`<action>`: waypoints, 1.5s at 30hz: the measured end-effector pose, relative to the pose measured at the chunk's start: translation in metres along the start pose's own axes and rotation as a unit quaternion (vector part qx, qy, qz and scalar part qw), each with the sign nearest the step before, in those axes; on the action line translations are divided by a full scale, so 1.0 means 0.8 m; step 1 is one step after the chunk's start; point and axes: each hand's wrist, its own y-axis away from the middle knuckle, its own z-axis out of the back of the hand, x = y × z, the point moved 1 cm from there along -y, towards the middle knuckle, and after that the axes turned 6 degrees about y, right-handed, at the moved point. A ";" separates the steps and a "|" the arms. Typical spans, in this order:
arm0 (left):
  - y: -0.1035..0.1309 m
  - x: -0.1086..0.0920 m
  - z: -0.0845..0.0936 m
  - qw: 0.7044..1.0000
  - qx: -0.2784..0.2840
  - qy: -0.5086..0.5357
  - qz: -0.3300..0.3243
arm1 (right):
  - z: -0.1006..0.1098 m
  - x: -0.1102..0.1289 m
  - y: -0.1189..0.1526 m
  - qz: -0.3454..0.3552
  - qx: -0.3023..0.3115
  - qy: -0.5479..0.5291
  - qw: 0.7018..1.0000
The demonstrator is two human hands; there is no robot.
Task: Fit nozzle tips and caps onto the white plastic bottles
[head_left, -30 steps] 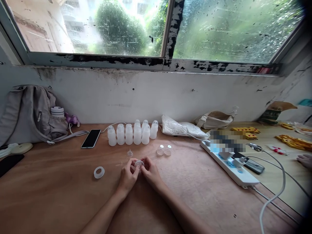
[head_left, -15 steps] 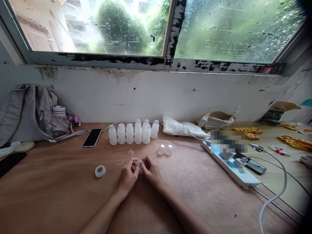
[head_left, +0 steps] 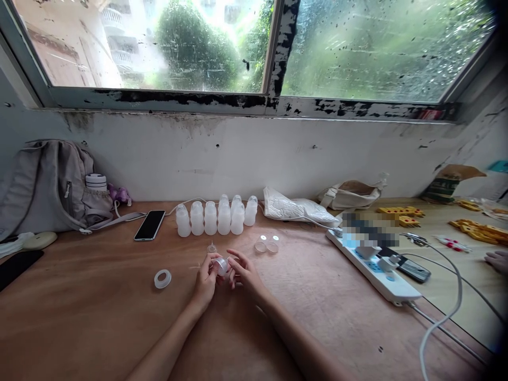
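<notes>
My left hand [head_left: 207, 275] grips a translucent screw ring [head_left: 221, 266] at its left side, tilted so that the round face shows. My right hand [head_left: 245, 272] is just right of the ring, fingers apart; whether a fingertip touches it I cannot tell. Behind my left fingers lies a small clear bottle teat [head_left: 212, 247]. Another white screw ring [head_left: 162, 279] rests flat on the table to the left. Two shallow clear round pieces [head_left: 266, 246] lie side by side beyond my right hand. Several frosted small baby bottles [head_left: 210, 218] stand grouped near the wall.
A phone [head_left: 150, 225] and a grey backpack [head_left: 51, 185] are on the left. A silvery padded pouch [head_left: 297, 206] lies by the wall. To the right, a white power strip [head_left: 397, 291] trails cables. At the far right edge another person's hand [head_left: 498, 260] shows beside yellow parts [head_left: 476, 233].
Both hands were closed round the ring, thumbs together. Now my right hand has come off to the right with its fingers spread, and the ring is tilted more into view in my left.
</notes>
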 end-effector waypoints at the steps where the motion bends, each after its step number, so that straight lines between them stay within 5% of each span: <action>1: 0.000 0.000 0.000 1.000 0.008 0.028 0.011 | 0.001 0.000 -0.001 -0.008 0.006 0.000 1.000; 8: 0.004 -0.008 0.000 0.981 0.051 0.170 0.079 | 0.003 0.000 0.000 0.028 -0.001 0.045 0.999; 17: 0.003 -0.008 0.010 0.994 0.057 0.065 0.064 | 0.013 0.007 0.001 0.088 0.002 0.120 0.989; 29: 0.009 -0.015 0.010 0.994 0.083 0.056 0.043 | 0.017 0.022 0.008 0.119 0.007 0.156 0.980; 34: 0.012 -0.025 0.014 0.988 0.088 -0.111 -0.061 | 0.015 0.021 0.006 0.121 0.012 0.157 0.980; 38: 0.018 -0.037 0.010 0.934 0.077 -0.294 -0.188 | 0.016 0.015 0.002 0.108 0.020 0.153 0.982; 42: 0.019 -0.030 0.007 0.904 0.067 -0.359 -0.221 | 0.015 0.003 0.000 0.115 0.034 0.190 0.974; 45: 0.015 -0.022 0.012 0.888 0.041 -0.392 -0.237 | 0.011 0.005 -0.004 0.175 0.016 0.289 0.941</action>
